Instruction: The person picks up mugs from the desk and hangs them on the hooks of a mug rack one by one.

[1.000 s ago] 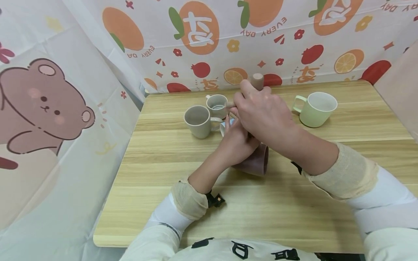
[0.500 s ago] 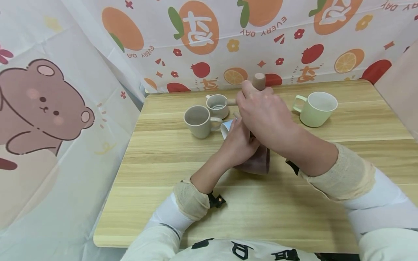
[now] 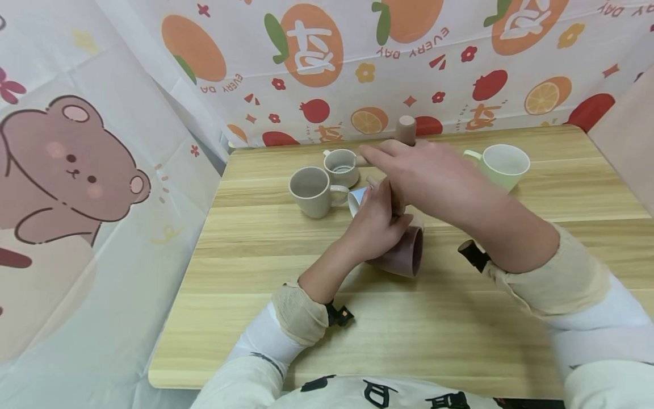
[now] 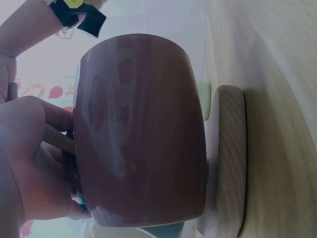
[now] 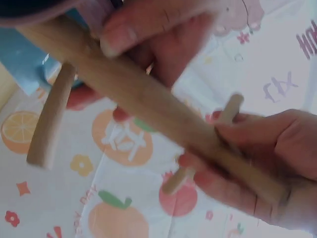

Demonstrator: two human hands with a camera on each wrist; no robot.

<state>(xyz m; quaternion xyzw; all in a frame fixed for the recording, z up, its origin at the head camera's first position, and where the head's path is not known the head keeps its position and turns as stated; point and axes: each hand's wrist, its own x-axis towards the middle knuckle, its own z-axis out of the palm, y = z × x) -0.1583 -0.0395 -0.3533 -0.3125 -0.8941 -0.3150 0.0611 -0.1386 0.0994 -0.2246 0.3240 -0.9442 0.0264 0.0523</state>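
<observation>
A wooden mug tree (image 3: 406, 130) stands mid-table, its post and several pegs showing in the right wrist view. My left hand (image 3: 375, 227) holds a purple mug (image 4: 138, 134) by its handle, close against the post. The mug lies sideways above the round wooden base (image 4: 232, 148), its mouth toward the lower right in the head view. My right hand (image 3: 434, 176) is at the upper post, thumb and fingers on either side of it, fingers fairly straight in the head view. A light blue mug (image 3: 356, 200) is partly hidden behind my left hand.
Left of the mug tree are a grey mug (image 3: 313, 193) and a smaller-looking grey mug (image 3: 341, 168), near the pegs. A light green mug (image 3: 503, 165) stands at the right back. A printed curtain (image 3: 388, 68) hangs behind the table's far edge.
My right hand's fingers have straightened and loosened, and its wrist has shifted right, overlapping the green mug's lower part. My left hand stays on the purple mug, which is nearly in place.
</observation>
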